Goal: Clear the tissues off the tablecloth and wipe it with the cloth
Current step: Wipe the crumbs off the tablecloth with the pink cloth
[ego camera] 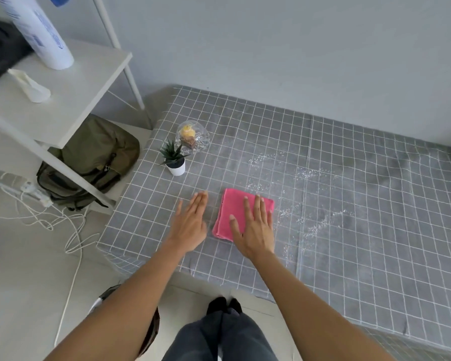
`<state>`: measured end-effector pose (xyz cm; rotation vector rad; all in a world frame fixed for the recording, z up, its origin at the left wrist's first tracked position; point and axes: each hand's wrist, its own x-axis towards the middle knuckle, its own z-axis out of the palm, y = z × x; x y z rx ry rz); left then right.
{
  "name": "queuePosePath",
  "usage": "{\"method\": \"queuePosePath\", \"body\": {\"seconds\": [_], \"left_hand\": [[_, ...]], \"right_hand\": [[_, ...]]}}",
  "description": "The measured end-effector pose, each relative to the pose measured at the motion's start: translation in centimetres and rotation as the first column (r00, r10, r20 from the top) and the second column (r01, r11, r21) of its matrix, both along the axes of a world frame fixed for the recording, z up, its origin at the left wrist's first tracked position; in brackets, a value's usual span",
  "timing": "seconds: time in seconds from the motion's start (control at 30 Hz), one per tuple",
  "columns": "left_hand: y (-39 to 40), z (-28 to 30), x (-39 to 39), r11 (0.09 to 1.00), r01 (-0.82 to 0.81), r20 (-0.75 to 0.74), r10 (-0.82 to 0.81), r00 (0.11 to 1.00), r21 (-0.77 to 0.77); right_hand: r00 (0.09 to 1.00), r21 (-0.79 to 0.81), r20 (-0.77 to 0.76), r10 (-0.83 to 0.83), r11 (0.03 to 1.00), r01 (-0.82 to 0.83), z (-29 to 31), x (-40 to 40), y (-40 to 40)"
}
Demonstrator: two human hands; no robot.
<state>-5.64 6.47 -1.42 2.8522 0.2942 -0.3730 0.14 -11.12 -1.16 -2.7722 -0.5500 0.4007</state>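
A folded pink cloth lies on the grey checked tablecloth near its front left corner. My right hand rests flat on the cloth's right half, fingers spread. Just left of the cloth, my left hand is flat and open over the tablecloth, holding nothing. Streaks of small wet droplets glisten on the tablecloth to the right of and beyond the cloth. I see no tissues on the tablecloth.
A small potted plant and a glass dome with a yellow object inside stand at the table's far left. A white shelf unit with a spray can, a green backpack and loose cables are to the left.
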Motion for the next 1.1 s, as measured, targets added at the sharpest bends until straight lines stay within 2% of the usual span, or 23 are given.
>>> {"method": "queuePosePath", "body": {"seconds": [0.17,0.27,0.43,0.6,0.83,1.03,1.1], "left_hand": [[1.1,-1.3,3.7,0.994,-0.113,0.062,0.113,0.992,-0.010],[1.3,-2.8,4.0,0.993,-0.117,0.056,0.116,0.992,0.002],[1.3,-4.0,3.0,0.991,-0.134,0.156,0.133,0.979,-0.010],[1.4,-4.2,3.0,0.990,-0.140,0.170,0.140,0.975,-0.009],[1.9,-4.8,3.0,0.993,-0.114,0.165,0.115,0.979,-0.015],[3.8,-4.6,2.3,0.999,0.003,0.145,0.005,0.989,-0.051],[5.0,-4.6,1.7,0.999,0.011,0.146,-0.005,0.989,-0.043]], "right_hand": [[0.996,-0.025,-0.048,-0.077,0.997,0.076,-2.6,0.2,3.9],[0.996,-0.077,-0.010,-0.092,0.993,0.091,-3.9,-0.2,4.3],[0.993,-0.046,0.030,-0.117,0.992,0.118,-4.5,-0.4,4.4],[0.989,-0.080,0.056,-0.136,0.987,0.140,-4.4,-0.3,4.4],[0.979,-0.065,0.041,-0.201,0.977,0.204,-4.7,-0.2,4.3],[0.979,-0.053,0.047,-0.196,0.979,0.198,-4.5,-0.1,3.8],[0.965,-0.061,0.043,-0.258,0.964,0.261,-4.5,-0.1,2.7]]}}
